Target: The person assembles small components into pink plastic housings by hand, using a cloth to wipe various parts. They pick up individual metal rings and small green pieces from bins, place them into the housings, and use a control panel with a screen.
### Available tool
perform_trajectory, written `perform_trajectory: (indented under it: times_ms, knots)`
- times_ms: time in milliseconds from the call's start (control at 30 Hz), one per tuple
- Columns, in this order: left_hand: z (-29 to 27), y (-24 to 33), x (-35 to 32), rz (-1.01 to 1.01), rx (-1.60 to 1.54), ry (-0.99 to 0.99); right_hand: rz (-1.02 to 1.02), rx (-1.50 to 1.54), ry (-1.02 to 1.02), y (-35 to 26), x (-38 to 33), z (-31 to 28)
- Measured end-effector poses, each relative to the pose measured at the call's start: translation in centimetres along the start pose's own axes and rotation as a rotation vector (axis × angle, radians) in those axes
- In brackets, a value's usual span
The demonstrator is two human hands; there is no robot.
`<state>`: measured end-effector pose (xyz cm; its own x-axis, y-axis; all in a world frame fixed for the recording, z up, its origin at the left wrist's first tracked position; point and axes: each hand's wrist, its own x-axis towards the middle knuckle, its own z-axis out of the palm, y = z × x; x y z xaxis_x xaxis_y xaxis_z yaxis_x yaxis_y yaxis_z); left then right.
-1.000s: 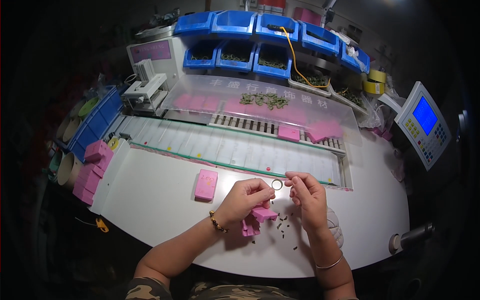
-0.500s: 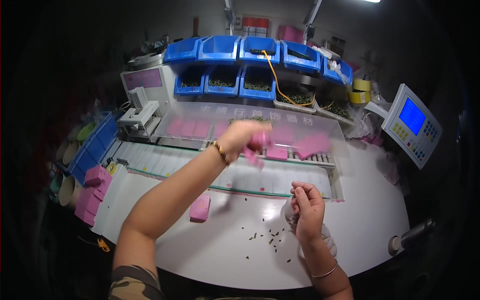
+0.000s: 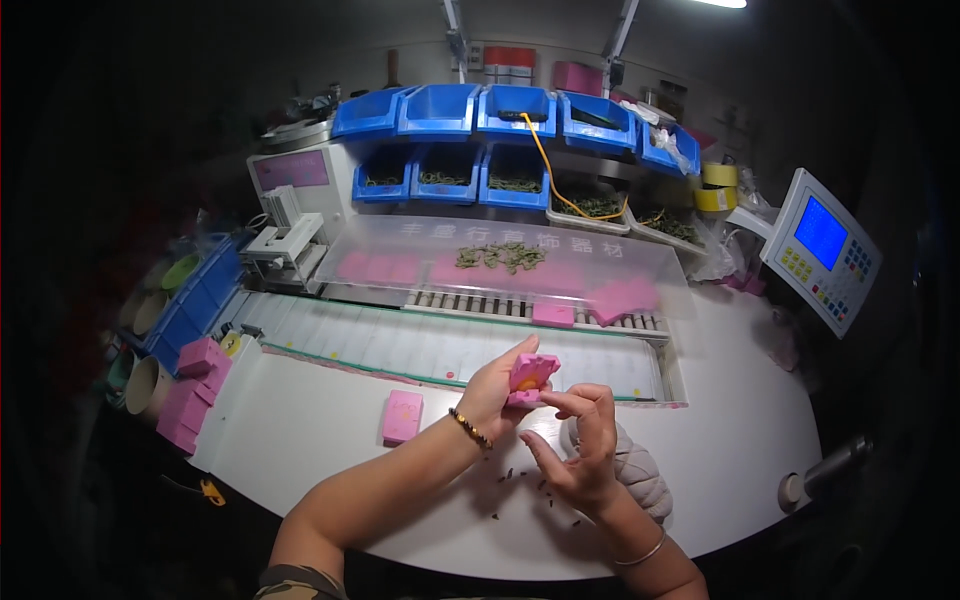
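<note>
My left hand (image 3: 493,395) is closed around a pink rubber mould (image 3: 540,368), tilted up over the near edge of the conveyor. An orange-yellow patch shows on the mould's inner face, and a lower flap of it bends toward me. Close by on the right, my right hand (image 3: 580,450) has thumb and fingers apart; its fingertips reach the mould's lower edge, and whether they touch cannot be told. A second pink mould (image 3: 402,416) lies flat on the white table left of my forearm. Several small dark pieces (image 3: 510,473) are scattered under my hands.
A pale cloth bundle (image 3: 643,478) lies behind my right wrist. Past the conveyor (image 3: 400,340), a clear cover (image 3: 370,240) carries a pile of green pieces (image 3: 500,257). Blue bins (image 3: 437,108) rise behind. Pink moulds (image 3: 185,410) are stacked left; a control panel (image 3: 825,250) stands right.
My left hand has come back toward me from above the clear cover, bringing the pink mould to my right hand. My right hand's fingers, earlier pinched together, have spread and moved left to it.
</note>
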<state>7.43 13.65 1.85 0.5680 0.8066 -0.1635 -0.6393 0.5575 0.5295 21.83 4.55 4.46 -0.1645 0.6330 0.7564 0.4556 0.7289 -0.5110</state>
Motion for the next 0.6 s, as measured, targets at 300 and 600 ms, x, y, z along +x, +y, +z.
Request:
perform_trajectory:
  times_ms: [300, 600]
  knots:
    - [1.6, -2.3, -5.6, 0.041, -0.097, 0.118, -0.132, -0.037, -0.24, -1.0, -0.8, 0.0]
    - [2.8, -3.2, -8.0, 0.019, 0.147, -0.011, -0.148, -0.157, -0.291, -1.7, -0.2, -2.3]
